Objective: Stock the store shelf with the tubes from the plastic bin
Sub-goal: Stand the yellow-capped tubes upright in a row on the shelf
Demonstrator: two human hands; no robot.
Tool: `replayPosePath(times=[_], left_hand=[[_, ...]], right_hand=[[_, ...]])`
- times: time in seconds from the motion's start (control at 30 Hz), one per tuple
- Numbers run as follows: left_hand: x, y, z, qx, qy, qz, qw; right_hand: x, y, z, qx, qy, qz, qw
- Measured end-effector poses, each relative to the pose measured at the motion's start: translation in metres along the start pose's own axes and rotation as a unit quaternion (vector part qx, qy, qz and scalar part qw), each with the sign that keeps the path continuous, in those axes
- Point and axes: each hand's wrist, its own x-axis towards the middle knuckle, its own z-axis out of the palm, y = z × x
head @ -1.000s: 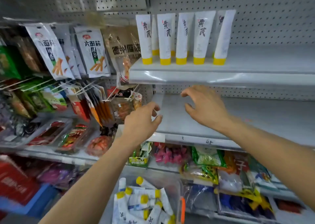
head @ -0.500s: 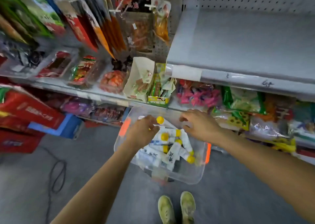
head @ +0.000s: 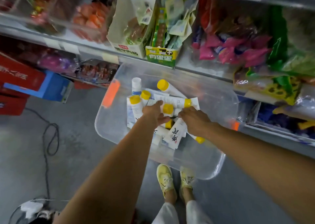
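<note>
Directly under both hands (head: pixel 154 113), tubes (head: pixel 173 136) in bin (head: pixel 219 169).

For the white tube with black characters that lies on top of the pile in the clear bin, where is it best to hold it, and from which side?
Take the white tube with black characters across its flat body, coming from above. It lies uppermost in the clear plastic bin, its printed face up, its crimped end toward the person. Its cap end is hidden under the right hand, so the body is probably the freer grip.
</note>
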Motion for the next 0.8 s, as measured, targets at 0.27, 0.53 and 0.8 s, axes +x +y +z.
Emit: replayPosePath(times=[0.27, 0.53, 0.8], left_hand=[[0.034, -0.004, 0.018, -0.008, 0.005, -0.002, 1.000], [-0.025, 0.004, -0.011, -0.049, -0.024, -0.045, 0.997], [-0.125, 0.015, -0.035, 0.027, -0.013, 0.116, 0.993]], right_hand=[[0.030, 0.000, 0.034, -0.170, 0.113, -0.065, 0.977], [-0.011, 0.008, -0.009, -0.124, 0.033, -0.026, 0.991], [-0.076, -0.002, -0.059, 0.125, 0.099, 0.129, 0.979]])
